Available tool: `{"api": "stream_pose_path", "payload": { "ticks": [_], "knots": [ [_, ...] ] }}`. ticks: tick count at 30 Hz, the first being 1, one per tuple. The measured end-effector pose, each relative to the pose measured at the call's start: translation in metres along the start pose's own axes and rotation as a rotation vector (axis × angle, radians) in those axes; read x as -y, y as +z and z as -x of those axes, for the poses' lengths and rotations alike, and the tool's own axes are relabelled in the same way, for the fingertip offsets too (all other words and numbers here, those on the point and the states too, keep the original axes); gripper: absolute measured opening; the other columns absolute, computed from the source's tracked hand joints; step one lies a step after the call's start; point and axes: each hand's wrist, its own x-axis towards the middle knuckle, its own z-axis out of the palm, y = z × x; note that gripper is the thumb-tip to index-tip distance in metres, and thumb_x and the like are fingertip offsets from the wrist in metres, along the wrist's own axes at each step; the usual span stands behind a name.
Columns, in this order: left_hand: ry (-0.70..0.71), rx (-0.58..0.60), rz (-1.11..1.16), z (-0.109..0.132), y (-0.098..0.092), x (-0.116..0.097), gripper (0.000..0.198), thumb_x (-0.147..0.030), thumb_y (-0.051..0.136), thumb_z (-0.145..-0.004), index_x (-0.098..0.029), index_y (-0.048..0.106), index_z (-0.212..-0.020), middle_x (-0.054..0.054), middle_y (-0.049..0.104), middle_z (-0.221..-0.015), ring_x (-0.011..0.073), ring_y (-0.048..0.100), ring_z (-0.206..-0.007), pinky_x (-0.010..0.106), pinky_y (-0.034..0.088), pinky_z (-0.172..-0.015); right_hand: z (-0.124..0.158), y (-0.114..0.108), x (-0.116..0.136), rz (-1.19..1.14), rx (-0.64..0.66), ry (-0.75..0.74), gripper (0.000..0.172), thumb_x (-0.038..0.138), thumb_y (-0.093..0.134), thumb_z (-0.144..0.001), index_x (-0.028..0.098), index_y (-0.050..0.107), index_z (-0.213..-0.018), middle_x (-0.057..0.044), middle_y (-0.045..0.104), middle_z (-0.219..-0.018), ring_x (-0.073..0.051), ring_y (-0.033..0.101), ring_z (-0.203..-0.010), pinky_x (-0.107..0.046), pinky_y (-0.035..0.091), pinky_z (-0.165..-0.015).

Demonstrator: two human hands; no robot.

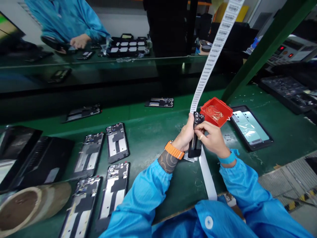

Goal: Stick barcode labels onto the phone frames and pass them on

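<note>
My left hand (186, 134) is wrapped round an opened phone (195, 149), a dark frame with bare parts at its top end, tilted upright above the bench. Over its middle, my right hand (211, 137) has thumb and fingers pinched together, touching or almost touching the phone; what they pinch, if anything, is hidden. Just behind my hands, a long strip of barcode labels (210, 64) runs up and away. A white paper strip (207, 175) hangs below them toward my body. Close by on the right stands a red bin (206, 114) with thin, pale, tangled pieces inside.
Several opened phones (117, 142) lie to the left, with another phone (160, 102) farther back. A cardboard tube (53, 200) lies front left. On the right, a black tray (266, 143) holds pale green phone panels (247, 127) near a green post (267, 49). Across sits a co-worker in blue sleeves (66, 19).
</note>
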Motion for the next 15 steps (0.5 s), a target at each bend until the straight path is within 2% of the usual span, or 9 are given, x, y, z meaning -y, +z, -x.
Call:
{"api": "stream_pose_path", "payload": {
  "ticks": [2, 4, 7, 12, 15],
  "knots": [
    [-0.013, -0.002, -0.003, -0.0007, -0.0008, 0.0008, 0.073, -0.082, 0.048, -0.085, -0.013, 0.071, -0.074, 0.007, 0.065, -0.067, 0.0175, 0.063, -0.066, 0.027, 0.050, -0.060, 0.0001, -0.0001, -0.0011, -0.009, 0.020, -0.003, 0.008, 0.019, 0.059, -0.088, 0.022, 0.062, -0.081, 0.000, 0.060, -0.072, -0.016, 0.056, -0.065, -0.029, 0.048, -0.061],
    [-0.014, 0.024, 0.030, 0.0000, 0.0001, 0.0003, 0.071, -0.080, 0.049, -0.086, -0.014, 0.072, -0.076, 0.007, 0.067, -0.070, 0.0180, 0.065, -0.071, 0.026, 0.051, -0.065, 0.0007, 0.0009, -0.0023, -0.031, -0.015, 0.021, 0.004, 0.020, 0.060, -0.088, 0.022, 0.063, -0.088, 0.000, 0.061, -0.074, -0.016, 0.058, -0.065, -0.029, 0.050, -0.061],
    [-0.020, 0.075, 0.100, 0.0024, 0.0031, -0.0022, 0.068, -0.077, 0.048, -0.089, -0.014, 0.070, -0.077, 0.008, 0.069, -0.075, 0.0182, 0.067, -0.077, 0.026, 0.053, -0.071, 0.0017, 0.0029, -0.0023, -0.039, -0.073, 0.044, 0.009, 0.023, 0.061, -0.088, 0.023, 0.066, -0.096, 0.000, 0.064, -0.076, -0.017, 0.060, -0.066, -0.031, 0.051, -0.063],
    [-0.038, 0.086, 0.124, 0.0045, 0.0053, -0.0047, 0.067, -0.069, 0.038, -0.098, -0.013, 0.069, -0.079, 0.009, 0.070, -0.079, 0.0182, 0.068, -0.077, 0.026, 0.053, -0.070, 0.0000, 0.0001, -0.0022, -0.040, -0.045, 0.032, 0.005, 0.021, 0.061, -0.087, 0.023, 0.065, -0.087, 0.000, 0.063, -0.074, -0.017, 0.059, -0.065, -0.030, 0.049, -0.062],
    [-0.009, 0.058, 0.022, 0.0054, 0.0055, -0.0031, 0.064, -0.069, 0.043, -0.097, -0.013, 0.070, -0.081, 0.008, 0.070, -0.077, 0.0202, 0.068, -0.079, 0.028, 0.053, -0.073, -0.0019, -0.0028, -0.0048, -0.085, 0.013, 0.075, 0.003, 0.020, 0.060, -0.086, 0.022, 0.063, -0.085, 0.000, 0.062, -0.073, -0.016, 0.057, -0.064, -0.029, 0.048, -0.059]
  ]
}}
